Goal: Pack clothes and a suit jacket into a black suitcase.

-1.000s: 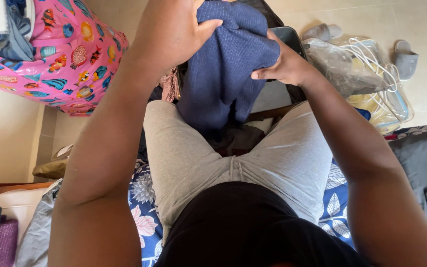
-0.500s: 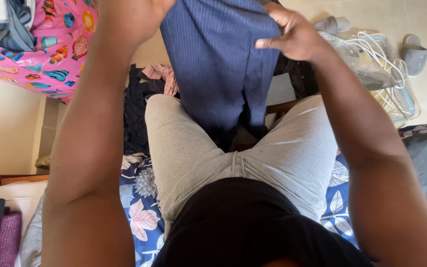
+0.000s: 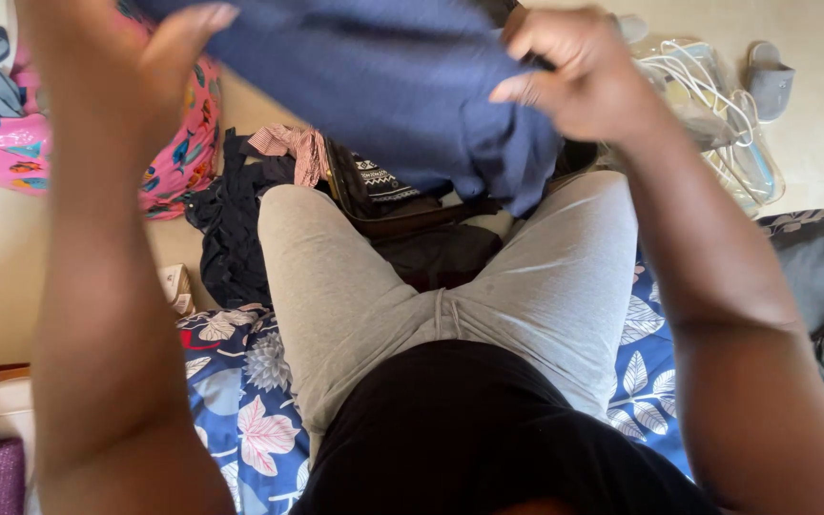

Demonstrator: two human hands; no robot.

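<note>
A dark blue ribbed garment (image 3: 383,86) is stretched sideways above my lap. My left hand (image 3: 145,67) holds its left end, raised high near the top left. My right hand (image 3: 574,76) pinches its right edge at the upper middle right. The cloth hangs a little below my right hand. Under it lie my grey-trousered legs (image 3: 355,286) on a blue floral bedsheet (image 3: 250,401), and a heap of dark clothes (image 3: 240,229) sits beyond my knees.
A pink fish-print bag (image 3: 183,143) stands at the upper left. A clear plastic bag with white cables (image 3: 717,114) and grey slippers (image 3: 770,76) lie on the tiled floor at the upper right. A grey garment (image 3: 822,277) lies at the right edge.
Both hands have lifted and pulled apart, spreading the blue garment from a hanging bunch into a wide stretched piece. My left hand moved left and up.
</note>
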